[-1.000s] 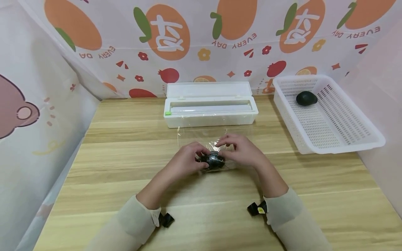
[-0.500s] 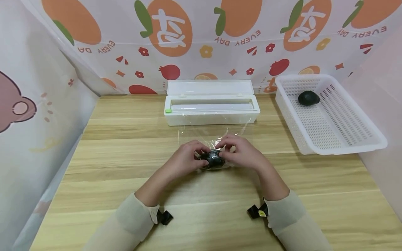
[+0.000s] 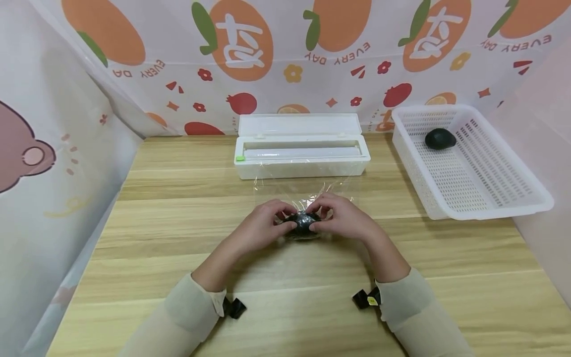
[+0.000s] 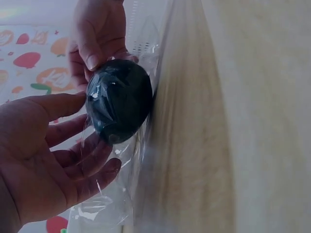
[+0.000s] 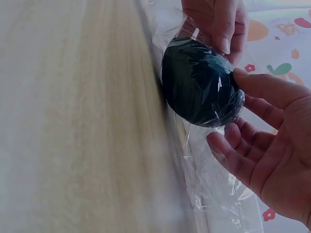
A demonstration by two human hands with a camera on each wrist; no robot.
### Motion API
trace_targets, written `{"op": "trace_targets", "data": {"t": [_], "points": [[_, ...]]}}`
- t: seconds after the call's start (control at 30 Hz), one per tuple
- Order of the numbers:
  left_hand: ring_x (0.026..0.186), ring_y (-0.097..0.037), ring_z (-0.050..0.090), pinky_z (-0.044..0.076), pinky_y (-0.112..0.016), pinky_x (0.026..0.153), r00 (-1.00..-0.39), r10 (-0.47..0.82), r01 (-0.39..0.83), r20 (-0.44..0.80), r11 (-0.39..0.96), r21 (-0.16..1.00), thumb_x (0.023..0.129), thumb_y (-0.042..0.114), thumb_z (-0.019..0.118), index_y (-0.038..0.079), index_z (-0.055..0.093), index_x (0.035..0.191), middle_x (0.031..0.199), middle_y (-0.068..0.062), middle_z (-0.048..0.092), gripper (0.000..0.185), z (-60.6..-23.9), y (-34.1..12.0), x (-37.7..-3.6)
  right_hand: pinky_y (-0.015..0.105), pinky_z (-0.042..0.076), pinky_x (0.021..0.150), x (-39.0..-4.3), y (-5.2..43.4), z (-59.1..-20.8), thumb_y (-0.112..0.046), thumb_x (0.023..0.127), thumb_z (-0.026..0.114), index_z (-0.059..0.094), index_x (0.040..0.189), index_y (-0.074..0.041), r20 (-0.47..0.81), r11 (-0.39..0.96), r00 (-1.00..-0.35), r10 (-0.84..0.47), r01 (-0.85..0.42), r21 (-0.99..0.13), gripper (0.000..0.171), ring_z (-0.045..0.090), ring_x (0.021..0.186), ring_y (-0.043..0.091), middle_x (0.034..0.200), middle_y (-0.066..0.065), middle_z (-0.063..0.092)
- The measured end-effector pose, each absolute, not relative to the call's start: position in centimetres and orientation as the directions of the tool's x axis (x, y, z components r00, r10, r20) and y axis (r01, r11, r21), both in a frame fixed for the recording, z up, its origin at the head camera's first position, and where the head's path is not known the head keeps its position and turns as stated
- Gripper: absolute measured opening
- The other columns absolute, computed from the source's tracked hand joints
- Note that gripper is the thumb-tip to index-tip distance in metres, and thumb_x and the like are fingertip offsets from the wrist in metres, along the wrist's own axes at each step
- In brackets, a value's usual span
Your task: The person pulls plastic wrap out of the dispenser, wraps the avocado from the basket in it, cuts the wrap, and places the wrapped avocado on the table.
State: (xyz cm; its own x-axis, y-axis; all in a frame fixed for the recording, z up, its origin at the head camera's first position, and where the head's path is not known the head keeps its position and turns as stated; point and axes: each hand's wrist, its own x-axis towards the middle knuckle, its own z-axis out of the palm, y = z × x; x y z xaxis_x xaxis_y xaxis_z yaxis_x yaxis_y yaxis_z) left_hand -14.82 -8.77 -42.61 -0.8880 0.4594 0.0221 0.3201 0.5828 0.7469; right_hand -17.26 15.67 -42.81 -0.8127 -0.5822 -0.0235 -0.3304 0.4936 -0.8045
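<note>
A dark avocado (image 3: 303, 224), partly covered in clear plastic wrap, lies on the table in the middle of the head view. My left hand (image 3: 264, 224) grips its left end, thumb on the near side and fingers behind. At the right end my right hand (image 3: 341, 216) holds it the same way. Both wrist views show the wrinkled film tight over the avocado (image 4: 120, 101) and loose around the fingertips (image 5: 219, 145). The sheet of wrap (image 3: 285, 187) runs back to the white dispenser box (image 3: 303, 171), whose lid stands up over the roll.
A white perforated basket (image 3: 486, 214) stands at the right of the wooden table (image 3: 178, 198) with another dark avocado (image 3: 440, 139) in it. Behind the table hangs a fruit-print cloth (image 3: 276, 94). Black straps (image 3: 234, 308) are on both wrists.
The right thumb has come down onto the avocado's near side, and the right fingers have closed in at its end. The avocado has shifted slightly, now lying more level between both hands.
</note>
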Motion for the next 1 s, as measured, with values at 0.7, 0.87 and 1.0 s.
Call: {"op": "trace_targets", "data": {"t": [0.7, 0.87, 1.0], "points": [[0.104, -0.021, 0.059, 0.049, -0.040, 0.095, -0.914, 0.397, 0.337, 0.079, 0.638, 0.692, 0.076, 0.009, 0.084, 0.010, 0.070, 0.114, 0.110, -0.004, 0.062, 0.040, -42.1, -7.1, -13.8, 0.031, 0.053, 0.075, -17.8, 15.3, -42.9, -0.021, 0.085, 0.079, 0.070, 0.109, -0.017, -0.021, 0.520, -0.829, -0.559, -0.331, -0.787, 0.026, 0.059, 0.087, 0.015, 0.099, -0.003, 0.065], [0.104, -0.021, 0.059, 0.049, -0.040, 0.095, -0.914, 0.403, 0.317, 0.052, 0.626, 0.712, 0.076, 0.014, 0.085, 0.012, 0.068, 0.116, 0.113, -0.003, 0.063, 0.044, -42.7, -7.5, -14.5, 0.031, 0.053, 0.074, -17.9, 15.4, -43.0, -0.021, 0.085, 0.077, 0.070, 0.109, -0.016, -0.021, 0.507, -0.833, -0.552, -0.316, -0.802, 0.025, 0.060, 0.087, 0.016, 0.101, -0.002, 0.066], [0.106, -0.022, 0.059, 0.049, -0.040, 0.096, -0.910, 0.412, 0.316, 0.046, 0.619, 0.719, 0.079, 0.015, 0.083, 0.011, 0.066, 0.119, 0.117, -0.004, 0.063, 0.044, -42.9, -7.8, -14.8, 0.032, 0.053, 0.076, -18.0, 15.6, -43.0, -0.025, 0.089, 0.074, 0.069, 0.115, -0.016, -0.021, 0.517, -0.836, -0.548, -0.319, -0.795, 0.028, 0.061, 0.090, 0.015, 0.107, -0.001, 0.067]]}}
